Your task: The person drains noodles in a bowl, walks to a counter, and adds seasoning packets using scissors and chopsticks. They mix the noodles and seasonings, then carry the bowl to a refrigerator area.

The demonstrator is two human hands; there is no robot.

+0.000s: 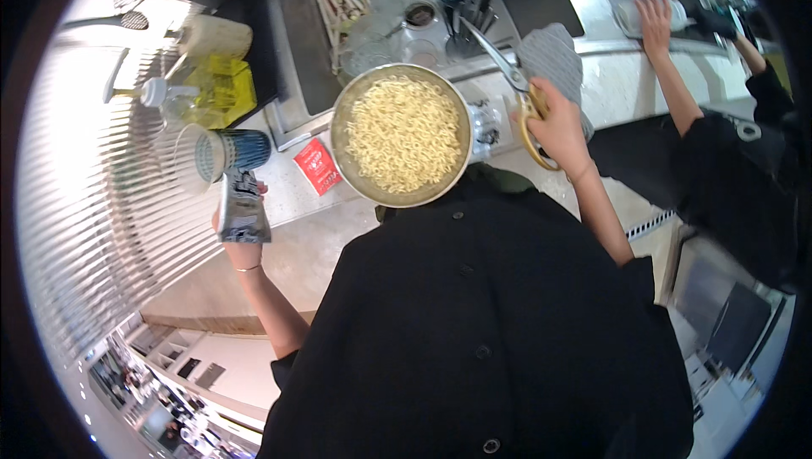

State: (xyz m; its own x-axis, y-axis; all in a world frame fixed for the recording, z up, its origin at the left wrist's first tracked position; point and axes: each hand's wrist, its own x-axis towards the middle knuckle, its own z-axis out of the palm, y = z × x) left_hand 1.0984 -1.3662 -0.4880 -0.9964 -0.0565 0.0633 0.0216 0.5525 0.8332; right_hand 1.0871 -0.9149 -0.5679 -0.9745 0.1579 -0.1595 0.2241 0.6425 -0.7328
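A round metal pan (468, 135) full of cooked curly noodles (406, 132) rests at the counter's edge, close to my body. In my left hand (244, 249), left of the pan, is a silver foil sachet (244, 208) with dark printing. My right hand (561, 126) grips gold-handled scissors (504, 62) by the handles, right of the pan, their blades pointing up and left. A red sachet (317, 166) lies on the counter just left of the pan. A clear plastic packet (488, 128) lies at the pan's right side, partly hidden.
A blue patterned cup (244, 149), a pump bottle (155, 92) and a yellow container (235, 91) stand left. Behind the pan are glass bowls (368, 53), a basket (339, 5) and utensils (472, 21). A grey cloth (552, 59) lies right. A co-worker's hand (656, 21) holds a whitish bottle (628, 18).
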